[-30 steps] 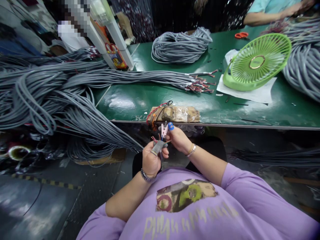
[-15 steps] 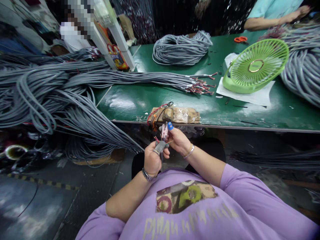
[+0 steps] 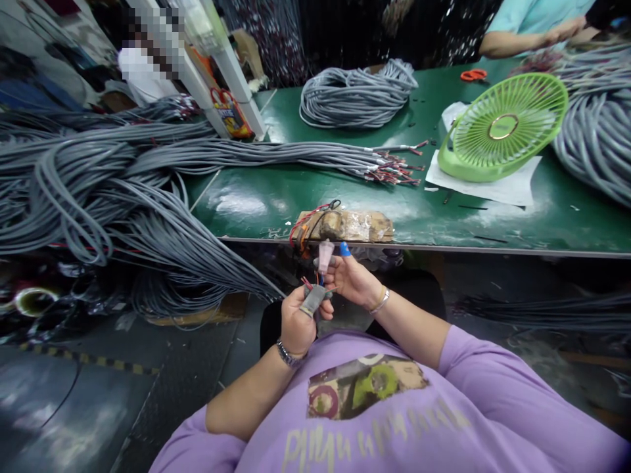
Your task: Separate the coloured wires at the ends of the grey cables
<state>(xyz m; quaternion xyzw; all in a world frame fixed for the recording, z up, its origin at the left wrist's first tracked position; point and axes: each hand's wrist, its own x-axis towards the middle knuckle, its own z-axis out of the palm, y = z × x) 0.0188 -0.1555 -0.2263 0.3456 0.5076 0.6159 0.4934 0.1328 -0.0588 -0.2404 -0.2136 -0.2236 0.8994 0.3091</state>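
My left hand (image 3: 298, 318) is closed on a grey cable end (image 3: 306, 286) with several thin coloured wires sticking out, its thumb across them in a grey wrap. The wires run up to a small pale pink piece (image 3: 325, 256), which looks like a connector; their joint is too small to make out. My right hand (image 3: 359, 281) is open beside the pink piece. Its thumb, in a blue finger cover (image 3: 345, 249), stands away from it, while the other fingers reach behind and touch it.
A wooden block (image 3: 367, 226) with red and black leads lies at the edge of the green table (image 3: 246, 197). Grey cables (image 3: 236, 152) stretch across from the left; a coil (image 3: 355, 98) lies behind. A green fan (image 3: 503, 128) and orange-handled scissors (image 3: 474, 75) are to the right. A co-worker's arm (image 3: 513, 45) shows beyond.
My right thumb has lifted off the pink piece and moved right. The pink piece has turned, and more of the wires below it show. My left hand has shifted slightly down.
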